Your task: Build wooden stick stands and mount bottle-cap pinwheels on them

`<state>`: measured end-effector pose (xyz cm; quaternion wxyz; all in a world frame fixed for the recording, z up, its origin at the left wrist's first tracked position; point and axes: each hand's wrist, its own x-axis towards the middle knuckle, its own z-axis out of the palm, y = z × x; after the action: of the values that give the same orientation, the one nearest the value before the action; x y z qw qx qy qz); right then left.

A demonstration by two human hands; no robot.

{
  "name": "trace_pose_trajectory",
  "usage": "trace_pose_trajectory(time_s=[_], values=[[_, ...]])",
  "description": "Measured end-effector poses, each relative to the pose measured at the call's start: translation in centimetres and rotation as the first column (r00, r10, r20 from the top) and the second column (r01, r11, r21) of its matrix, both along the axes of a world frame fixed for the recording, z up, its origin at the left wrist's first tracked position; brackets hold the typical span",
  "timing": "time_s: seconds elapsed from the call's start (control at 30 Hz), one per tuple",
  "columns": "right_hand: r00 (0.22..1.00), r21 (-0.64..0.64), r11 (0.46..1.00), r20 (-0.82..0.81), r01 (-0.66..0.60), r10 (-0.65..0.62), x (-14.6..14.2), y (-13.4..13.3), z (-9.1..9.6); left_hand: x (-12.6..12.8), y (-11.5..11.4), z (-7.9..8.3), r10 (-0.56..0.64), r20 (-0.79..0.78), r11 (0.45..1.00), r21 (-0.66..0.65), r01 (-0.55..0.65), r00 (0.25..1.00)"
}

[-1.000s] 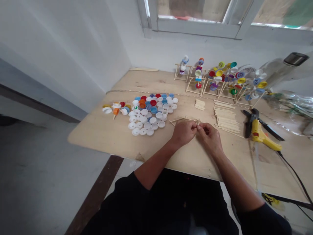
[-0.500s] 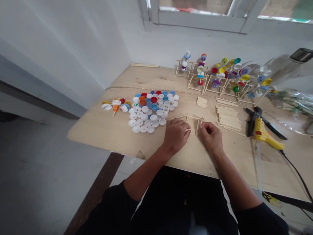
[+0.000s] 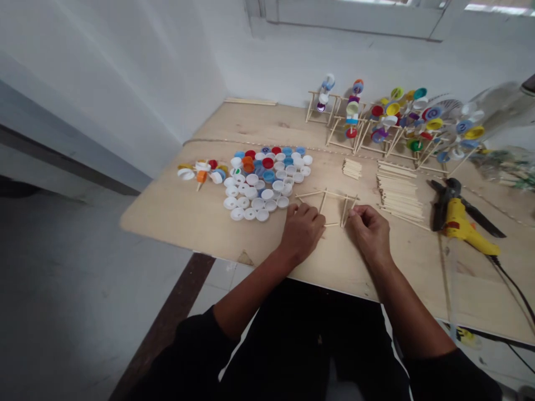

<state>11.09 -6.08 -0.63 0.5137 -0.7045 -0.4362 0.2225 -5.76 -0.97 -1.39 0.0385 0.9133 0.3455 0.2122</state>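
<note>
A small frame of thin wooden sticks [image 3: 334, 194] lies on the table between my two hands. My left hand [image 3: 301, 233] rests at its left side with curled fingers, closed around part of the frame; the fingertips are partly hidden. On the other side, my right hand [image 3: 371, 229] pinches a short stick at the frame's right end between thumb and forefinger. White, blue, red and orange bottle caps [image 3: 262, 215] lie grouped just beyond and left of my left hand. A pile of loose sticks [image 3: 399, 192] lies beyond my right hand.
A yellow glue gun [image 3: 468, 231] with a cord and black-handled cutters [image 3: 441, 206] lie at right. Finished stick stands with cap wheels [image 3: 390, 120] line the wall. A cap wheel [image 3: 202, 172] lies at left, shorter sticks [image 3: 352, 169] at the back.
The view has tilted down and turned slightly left, so the table's things sit higher and further right. Both hands stay at the stick frame, with only slight finger movement.
</note>
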Motion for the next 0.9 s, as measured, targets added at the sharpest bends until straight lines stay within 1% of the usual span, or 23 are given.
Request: trace_pose_trajectory(time_s=[0.1,0.2,0.3,0.53,0.67,0.9], values=[[1.000,0.013,1.000,0.001,0.001,-0.001,0.1,0.1,-0.3,-0.1,0.1,-0.1,-0.030,0.009,0.999,-0.023,0.031,0.999],[1.000,0.022,1.000,-0.004,-0.004,0.004,0.2,0.1,-0.3,-0.1,0.3,0.1,-0.022,0.042,0.999,-0.042,0.024,0.999],[1.000,0.025,1.000,-0.012,-0.008,0.008,0.2,0.1,-0.3,0.1,0.7,0.4,-0.020,0.060,0.999,-0.025,0.021,0.998],[1.000,0.012,1.000,-0.012,0.003,-0.003,0.1,0.0,-0.2,0.8,1.5,1.4,-0.097,-0.024,0.994,0.038,0.098,0.995],[1.000,0.002,1.000,0.002,0.000,0.000,0.1,0.0,-0.1,0.8,1.8,1.5,-0.121,-0.052,0.992,0.028,0.123,0.991],[1.000,0.008,1.000,-0.024,-0.002,0.003,0.0,0.1,-0.2,0.7,1.9,1.8,-0.138,-0.082,0.990,0.019,0.140,0.987]])
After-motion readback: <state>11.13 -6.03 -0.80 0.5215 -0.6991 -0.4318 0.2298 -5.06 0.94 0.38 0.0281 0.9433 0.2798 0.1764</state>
